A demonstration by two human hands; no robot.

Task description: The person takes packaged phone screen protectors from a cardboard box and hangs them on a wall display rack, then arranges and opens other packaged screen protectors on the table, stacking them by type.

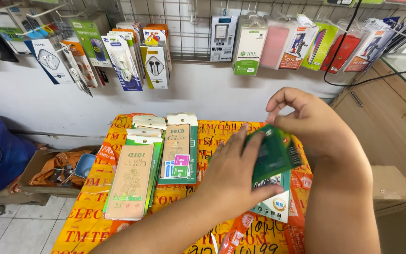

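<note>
Green packets [272,155], a thin stack of flat retail sleeves, sit between your two hands above the right part of the worktop [95,226], which is wrapped in orange and yellow printed tape. Your left hand [233,176] lies flat against the stack's near face, fingers spread upward, thumb hooked under the lower edge, so it is grasping the stack. Your right hand [306,124] curls over the top right corner, fingertips pinched on the upper edge of the packets. The stack is tilted, its top leaning left and away from you. Just below it, a white and green packet [278,204] lies on the worktop, partly covered by your left thumb. Left of your hands, two rows of similar flat packets rest on the surface: a beige sleeve [130,188] on top of green ones nearest you, and a second beige sleeve [177,150] with small coloured stickers beside it. On the wall behind, a wire rack [184,28] carries hanging accessory packs. A wooden cabinet [391,122] stands at right, a cardboard box [48,174] on the tiled floor at left.
</note>
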